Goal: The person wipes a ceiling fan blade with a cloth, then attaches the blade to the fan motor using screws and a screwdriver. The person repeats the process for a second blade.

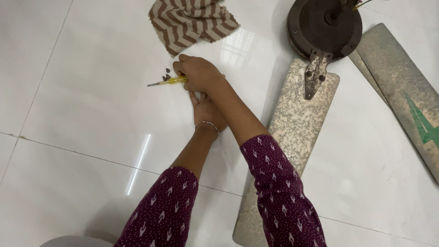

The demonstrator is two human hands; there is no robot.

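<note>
My right hand (197, 73) reaches across to the left and grips the yellow handle of a small screwdriver (167, 82) that lies on the white tiled floor, its metal tip pointing left. A few small dark screws (167, 73) sit just above the screwdriver, next to my fingers. My left hand (206, 110), with a thin bangle on the wrist, lies flat on the floor under my right wrist. Its fingers are partly hidden, and nothing shows in it.
A brown and cream zigzag cloth (192, 20) lies at the top. A dark round fan motor (324, 27) sits top right, with a rusty bracket (315, 73) joining it to a dusty fan blade (297, 123). Another blade (402, 91) lies at the far right.
</note>
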